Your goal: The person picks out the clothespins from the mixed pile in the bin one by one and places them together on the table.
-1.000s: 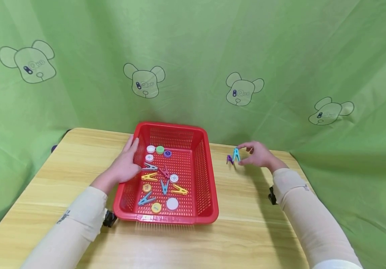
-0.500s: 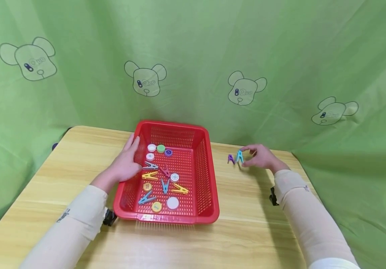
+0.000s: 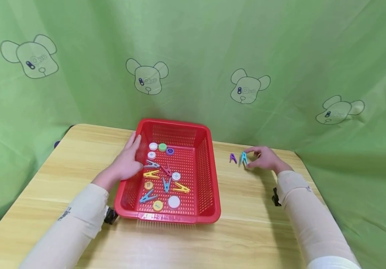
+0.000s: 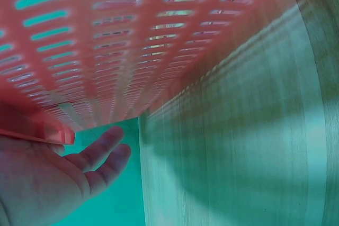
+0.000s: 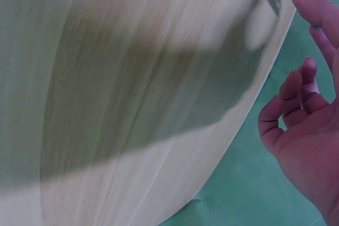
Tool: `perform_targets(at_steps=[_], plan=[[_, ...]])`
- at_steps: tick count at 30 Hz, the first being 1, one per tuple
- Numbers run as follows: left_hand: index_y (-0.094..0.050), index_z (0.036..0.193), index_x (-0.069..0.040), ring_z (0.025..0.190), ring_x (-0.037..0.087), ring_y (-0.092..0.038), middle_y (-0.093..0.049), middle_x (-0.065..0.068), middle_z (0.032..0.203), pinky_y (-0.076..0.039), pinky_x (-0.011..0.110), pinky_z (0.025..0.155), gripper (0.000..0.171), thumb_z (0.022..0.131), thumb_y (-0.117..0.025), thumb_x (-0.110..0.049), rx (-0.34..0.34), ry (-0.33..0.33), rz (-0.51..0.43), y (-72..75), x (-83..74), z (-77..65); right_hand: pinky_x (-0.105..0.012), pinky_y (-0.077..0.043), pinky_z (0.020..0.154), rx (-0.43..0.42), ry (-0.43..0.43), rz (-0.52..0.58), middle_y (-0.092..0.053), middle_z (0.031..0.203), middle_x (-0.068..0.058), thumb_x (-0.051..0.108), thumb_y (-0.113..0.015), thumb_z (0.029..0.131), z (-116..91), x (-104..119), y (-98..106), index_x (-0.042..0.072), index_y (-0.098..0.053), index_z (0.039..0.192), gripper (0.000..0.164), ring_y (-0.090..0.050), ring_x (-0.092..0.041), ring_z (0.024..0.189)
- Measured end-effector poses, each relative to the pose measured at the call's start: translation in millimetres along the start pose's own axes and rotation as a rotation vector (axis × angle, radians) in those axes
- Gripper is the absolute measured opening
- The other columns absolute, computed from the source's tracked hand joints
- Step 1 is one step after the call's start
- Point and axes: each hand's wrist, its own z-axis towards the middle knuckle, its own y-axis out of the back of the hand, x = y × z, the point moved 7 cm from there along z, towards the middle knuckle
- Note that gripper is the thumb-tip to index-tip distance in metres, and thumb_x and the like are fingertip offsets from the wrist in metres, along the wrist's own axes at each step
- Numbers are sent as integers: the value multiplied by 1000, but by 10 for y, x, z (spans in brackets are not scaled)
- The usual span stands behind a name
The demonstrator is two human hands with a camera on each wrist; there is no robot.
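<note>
Our left hand (image 3: 125, 162) rests on the left rim of the red slotted basket (image 3: 214, 175), fingers extended, probably steadying it. At far right, our right hand (image 3: 265, 158) pinches a light-blue clothespin (image 3: 243, 158) between slightly parted thumb and finger, just beside a purple clothespin (image 3: 233, 158).

We wear a cream left sleeve (image 3: 66, 226) that ends just behind our bare left hand (image 3: 127, 163), and a matching right sleeve (image 3: 310, 211) behind our right hand (image 3: 266, 158). Each sleeve bears a small dark marking near the hand. A black gadget (image 3: 111, 216) sits by our left wrist, another black gadget (image 3: 276, 197) by our right.
</note>
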Motion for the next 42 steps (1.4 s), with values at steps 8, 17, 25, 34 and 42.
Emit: perform_targets(at_steps=[8,17,25,34,42], plan=[[-3,161,-9,148,39,-6,18,-1,165,-41,56,103,102,79,-62,7,-6,-10,14,2,5,1,-36,-46,69,-9,-8,-22,-55,102,-25,13,-89,72,39,-127,-27,4,-65,130,64,-49,-29,89],[-3,161,-10,148,40,-8,18,-2,165,-44,56,101,103,79,-63,6,-10,-11,23,6,18,12,-36,-45,72,-17,-34,-22,-55,103,-22,13,-90,71,100,-213,-62,5,-65,130,64,-48,-28,91],[-4,161,-7,148,39,-7,17,1,165,-38,56,106,103,77,-63,7,-18,-24,38,13,-5,3,-39,-41,76,-5,-32,-45,-54,101,-18,16,-89,74,144,-255,-102,6,-65,131,63,-45,-28,91],[-5,160,-6,149,38,-6,17,1,165,-33,56,109,104,76,-64,6,-20,-33,47,21,-29,3,-34,-41,71,25,-28,45,-54,94,-19,13,-87,77,154,-263,-140,2,-62,133,62,-46,-24,84],[-5,160,-7,149,38,-6,17,0,165,-35,56,108,103,77,-64,7,-16,-26,39,16,-11,4,-35,-41,74,56,-35,48,-55,96,-15,14,-85,78,196,-309,-154,2,-60,135,63,-46,-26,86]])
